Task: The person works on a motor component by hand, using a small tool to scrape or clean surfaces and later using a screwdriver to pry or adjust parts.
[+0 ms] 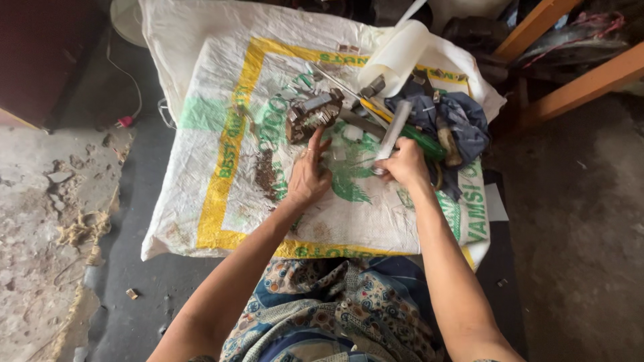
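1. The person sits on the floor over a white woven sack [201,201] printed in yellow and green, spread flat as a work surface.
2. The left hand [307,175] lies on the sack with its fingers spread, the forefinger stretched up to touch the lower edge of a dark, rusty motor stator [314,114]; it grips nothing.
3. The right hand [402,163] is closed round the lower end of a pale, flat strip [392,131] that stands tilted up and away from the fist.
4. The stator rests on the sack just above the left hand. It looks like laminated iron: heavy for its bulk, stiff, gritty with rust, with projecting edges. I would judge it best taken by its outer body with the whole hand, not by the protruding parts.
5. The strip seems light and fairly stiff; a hold low down, as now, leaves the long end free.
6. A patch of brown rust crumbs [266,175] lies left of the left hand.
7. Behind the right hand are a green-handled tool [422,144], a crumpled blue cloth [456,121] and a curled white sheet [402,53].
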